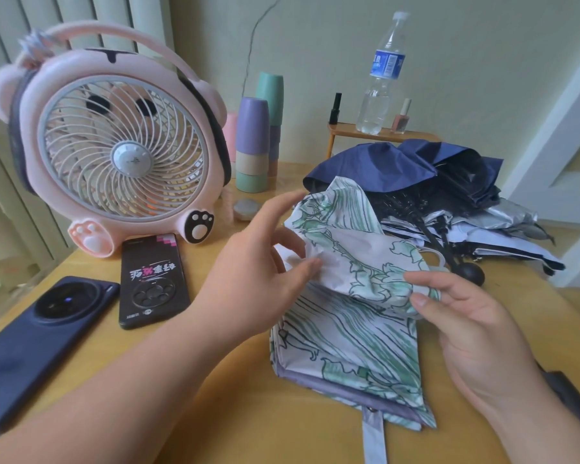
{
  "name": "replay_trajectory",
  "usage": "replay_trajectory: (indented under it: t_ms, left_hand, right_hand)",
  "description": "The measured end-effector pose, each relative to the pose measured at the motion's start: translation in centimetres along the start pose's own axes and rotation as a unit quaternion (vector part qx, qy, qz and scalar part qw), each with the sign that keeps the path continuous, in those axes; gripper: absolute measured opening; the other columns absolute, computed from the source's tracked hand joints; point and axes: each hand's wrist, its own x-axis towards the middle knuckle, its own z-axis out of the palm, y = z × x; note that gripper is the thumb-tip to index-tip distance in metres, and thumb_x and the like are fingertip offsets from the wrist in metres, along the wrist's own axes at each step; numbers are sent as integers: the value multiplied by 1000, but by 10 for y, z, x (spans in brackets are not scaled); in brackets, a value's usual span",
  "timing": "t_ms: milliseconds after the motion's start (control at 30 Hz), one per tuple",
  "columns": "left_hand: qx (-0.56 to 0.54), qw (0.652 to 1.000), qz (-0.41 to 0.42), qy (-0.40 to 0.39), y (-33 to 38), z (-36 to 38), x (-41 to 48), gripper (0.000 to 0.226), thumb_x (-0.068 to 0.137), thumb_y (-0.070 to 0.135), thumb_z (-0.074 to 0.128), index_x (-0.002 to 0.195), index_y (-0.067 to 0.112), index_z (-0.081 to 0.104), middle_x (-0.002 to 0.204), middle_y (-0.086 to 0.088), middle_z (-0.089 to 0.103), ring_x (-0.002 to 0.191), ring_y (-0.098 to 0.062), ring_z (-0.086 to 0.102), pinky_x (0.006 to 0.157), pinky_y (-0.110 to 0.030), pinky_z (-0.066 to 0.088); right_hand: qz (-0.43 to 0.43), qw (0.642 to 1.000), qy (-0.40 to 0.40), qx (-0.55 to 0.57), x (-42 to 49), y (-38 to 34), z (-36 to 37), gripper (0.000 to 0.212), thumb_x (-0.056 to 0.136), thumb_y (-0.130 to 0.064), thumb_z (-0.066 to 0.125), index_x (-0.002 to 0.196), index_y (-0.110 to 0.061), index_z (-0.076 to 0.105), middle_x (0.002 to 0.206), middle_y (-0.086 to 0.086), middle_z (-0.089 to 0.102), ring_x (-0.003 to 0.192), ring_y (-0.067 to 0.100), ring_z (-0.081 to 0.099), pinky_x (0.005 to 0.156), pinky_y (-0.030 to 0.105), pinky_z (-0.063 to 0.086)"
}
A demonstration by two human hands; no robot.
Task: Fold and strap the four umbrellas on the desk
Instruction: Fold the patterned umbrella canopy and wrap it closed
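Item: left hand (262,259), forearm reaching in from the lower left, fingers spread and loosely bent, forefinger stretched toward the upper fold of cloth, thumb tip resting on the canopy; nothing gripped, the hand released. Item: right hand (476,329), entering from the lower right, palm turned inward, thumb and forefinger pinching a bunched fold of the same canopy. Item: white-and-green umbrella (349,336), lying on the desk (231,396) between the two hands; lower part flattened in pleats toward the viewer, upper part raised and crumpled at the fingertips. Cloth white, printed with green leaves and dark line-work, grey-purple along the near edge; a pale grey strap (374,437) with a snap trails from that edge toward the viewer. Item: navy umbrella (382,162), unfolded and heaped behind it, with a silver-lined umbrella (509,216) just beside, its black knob handle (471,274) near the right thumb. Sundries at left: pink fan (121,145), two phones (153,279), stacked cups (252,142).
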Motion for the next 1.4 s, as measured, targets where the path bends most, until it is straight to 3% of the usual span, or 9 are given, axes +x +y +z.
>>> replay_trajectory:
  t_ms: [167,267,367,467,733,1000,1167,1300,1400]
  left_hand:
    - [89,994,30,-56,13,0,-3,95,96,22,67,156,55,2,90,23,71,54,-2,59,64,-31,53]
    - [28,996,30,-79,14,-3,-6,108,93,9,69,150,66,-3,104,20,67,50,-18,62,61,-34,58]
    - [-116,989,-12,-95,9,-6,-6,116,89,-3,72,146,73,4,110,5,62,44,-35,53,44,-37,53]
    - [-290,950,-65,-91,5,-6,-3,119,83,-9,76,147,70,15,113,-10,61,42,-27,49,39,-28,43]
    - [-547,815,-171,-84,4,2,-2,88,76,-1,70,145,47,45,108,-3,72,45,-16,55,35,-20,35]
    - [-277,938,-122,-168,9,0,-7,76,77,25,87,138,47,48,101,-4,62,54,-34,64,46,-31,49]
    - [-421,888,-169,-76,6,3,-1,50,77,2,77,121,14,56,75,-9,58,48,-24,55,47,-31,52]
    - [-489,835,-238,-83,2,-1,2,51,73,0,77,120,13,60,74,-6,60,52,-25,59,41,-28,45]
    - [-440,849,-286,-60,2,0,2,48,74,9,78,118,14,61,75,-6,63,43,-23,54,35,-21,31]
  right_hand:
    - [4,1000,2,4,1,0,0,38,90,6,60,92,-26,81,76,0,68,78,6,63,86,26,43]
    - [4,1000,2,-5,1,0,-2,36,91,5,61,94,-25,81,76,2,68,79,11,63,89,29,44]
    - [9,1000,8,-21,1,0,-2,31,92,5,61,94,-20,80,79,4,71,82,12,66,87,28,45]
    - [11,999,13,-44,2,0,0,29,93,5,61,93,-18,78,85,1,76,87,7,70,83,23,45]
    - [-7,998,13,-61,1,1,-1,34,93,6,62,94,-23,79,82,3,77,82,9,70,83,27,46]
    - [-14,999,14,27,1,0,-4,23,77,-19,70,96,-23,80,96,28,68,98,29,62,112,53,37]
    - [-24,999,14,35,-1,-3,-3,48,62,-48,87,99,-19,79,99,13,74,108,32,65,114,52,38]
    - [-31,998,30,45,1,-5,-3,19,73,-19,75,91,-20,81,93,9,75,103,27,66,111,48,40]
    - [-11,999,42,30,2,-4,-5,42,86,13,58,80,-20,81,79,3,72,86,15,65,97,37,43]
